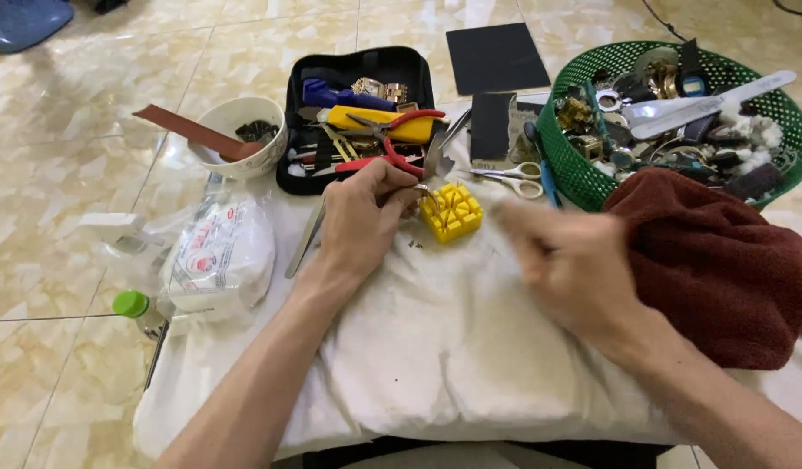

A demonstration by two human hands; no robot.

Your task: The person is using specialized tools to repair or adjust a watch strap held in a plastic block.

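Hands over a white cloth pad (436,347) now, two of them. Left hand (359,217) is curled shut, fingertips pinching a small silvery metal piece (424,187) right against one yellow slotted plastic block (451,212), which sits near the pad's far edge. Right hand (568,265) is a blur above the pad's right side, so whether it's open or closed around anything, I cannot tell.

One long steel tweezer-like tool (307,236) lies on the pad just left of the left wrist. Beyond the pad's far edge, one open black zip case (357,113) packed with tools: one red-handled pair of pliers (389,143), one yellow-handled tool (379,122), one blue-handled tool (340,94). To its left, one white ceramic bowl (236,135) with a brown flat stick (188,130) resting across it.

Right of the case, two dark sandpaper sheets (495,56), one small pair of white-handled scissors (510,176), then one green plastic mesh basket (583,169) heaped with watch parts. One dark red towel (722,260) covers the pad's right edge. At the left edge, one white plastic packet (220,252) and one green-capped bottle (133,306).
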